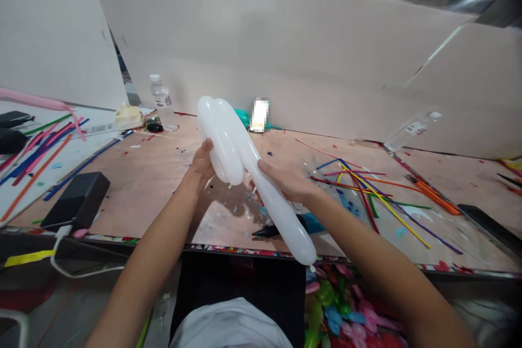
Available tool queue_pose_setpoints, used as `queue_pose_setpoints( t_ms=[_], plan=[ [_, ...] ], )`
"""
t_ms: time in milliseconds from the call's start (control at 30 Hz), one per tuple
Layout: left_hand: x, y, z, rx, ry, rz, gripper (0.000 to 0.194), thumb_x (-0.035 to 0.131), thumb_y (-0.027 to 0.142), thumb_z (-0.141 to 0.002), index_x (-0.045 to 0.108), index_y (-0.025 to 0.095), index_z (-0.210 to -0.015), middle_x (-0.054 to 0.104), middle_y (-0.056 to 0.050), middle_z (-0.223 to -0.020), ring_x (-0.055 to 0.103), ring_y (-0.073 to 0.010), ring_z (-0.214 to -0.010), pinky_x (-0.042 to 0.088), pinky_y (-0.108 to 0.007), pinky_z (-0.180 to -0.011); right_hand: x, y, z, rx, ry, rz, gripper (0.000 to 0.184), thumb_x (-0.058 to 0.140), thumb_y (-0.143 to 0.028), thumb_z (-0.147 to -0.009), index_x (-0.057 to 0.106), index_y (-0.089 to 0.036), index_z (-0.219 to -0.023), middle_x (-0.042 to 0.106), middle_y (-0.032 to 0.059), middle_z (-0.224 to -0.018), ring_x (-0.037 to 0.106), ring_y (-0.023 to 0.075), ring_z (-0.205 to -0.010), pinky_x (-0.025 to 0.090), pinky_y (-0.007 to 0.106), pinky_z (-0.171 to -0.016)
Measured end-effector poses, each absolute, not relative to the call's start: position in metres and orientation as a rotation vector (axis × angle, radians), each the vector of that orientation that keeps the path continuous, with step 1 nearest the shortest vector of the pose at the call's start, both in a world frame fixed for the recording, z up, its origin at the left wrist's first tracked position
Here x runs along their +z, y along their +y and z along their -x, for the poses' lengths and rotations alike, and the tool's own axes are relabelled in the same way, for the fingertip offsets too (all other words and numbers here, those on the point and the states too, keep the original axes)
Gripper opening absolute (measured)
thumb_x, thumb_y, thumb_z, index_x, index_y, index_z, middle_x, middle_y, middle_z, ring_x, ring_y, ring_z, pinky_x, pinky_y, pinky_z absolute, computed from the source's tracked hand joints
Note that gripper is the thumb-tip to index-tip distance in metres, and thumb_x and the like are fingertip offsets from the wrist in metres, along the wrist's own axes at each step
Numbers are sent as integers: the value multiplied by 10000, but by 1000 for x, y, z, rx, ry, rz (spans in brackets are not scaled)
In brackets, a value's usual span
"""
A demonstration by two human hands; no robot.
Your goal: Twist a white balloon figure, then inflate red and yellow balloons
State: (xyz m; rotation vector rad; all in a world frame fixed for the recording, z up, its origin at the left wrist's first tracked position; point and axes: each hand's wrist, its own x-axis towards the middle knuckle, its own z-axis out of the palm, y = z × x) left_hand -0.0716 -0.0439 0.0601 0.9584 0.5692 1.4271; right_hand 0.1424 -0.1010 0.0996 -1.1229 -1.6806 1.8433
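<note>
A long white balloon (pixel 222 141), folded into several side-by-side loops at its upper left, is held above the table in front of me. My left hand (pixel 203 162) grips the looped part from the left, partly hidden behind it. Around the straight section my right hand (pixel 281 178) is closed, thumb on top and fingers underneath. The free end slants down to the right and finishes in a small knot near the table's front edge. Below it lies a balloon pump (pixel 308 224) with a black nozzle and blue body, partly covered by the balloon and my right forearm.
Uninflated balloons (pixel 367 182) in many colours lie on the right, near a black phone (pixel 485 228). A water bottle (pixel 163 103) stands at the back left; another (pixel 414 131) leans at the right. A black box (pixel 77 201) with a white cable sits front left. White panels (pixel 285 38) rise behind.
</note>
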Motion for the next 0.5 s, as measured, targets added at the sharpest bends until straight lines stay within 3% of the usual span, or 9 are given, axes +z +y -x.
queue_pose_setpoints(
  t_ms=[67, 167, 333, 500],
  plan=[
    [62, -46, 71, 1426, 559, -1001, 868, 700, 812, -434, 622, 183, -1026, 699, -140, -1017, 606, -396, -1084, 533, -508, -842, 90, -104, -137, 2126, -1468, 981, 488, 483, -657, -876, 597, -196, -989, 656, 53, -856, 643, 169, -684, 566, 319, -624],
    [63, -48, 69, 1453, 553, -1027, 871, 642, 846, -487, 618, 181, -1050, 695, -139, -1009, 599, -394, -1097, 535, -512, -838, 81, -104, -128, 2259, -1257, 889, 467, 564, -635, -841, 616, -177, -913, 633, 21, -764, 618, 130, -613, 552, 265, -597],
    [62, -47, 67, 1512, 573, -946, 931, 653, 871, -401, 624, 177, -1020, 698, -145, -1029, 615, -387, -1065, 544, -494, -837, 72, -99, -120, 2253, -1105, 853, 462, 574, -608, -850, 631, -149, -859, 619, 18, -724, 603, 119, -596, 545, 243, -583],
    [65, -48, 70, 1435, 616, -955, 962, 646, 884, -365, 631, 175, -1016, 694, -155, -1059, 621, -390, -1054, 548, -493, -808, 64, -99, -126, 2444, -1084, 647, 482, 641, -585, -781, 623, -140, -964, 654, 35, -789, 636, 146, -671, 554, 274, -628]
  ],
)
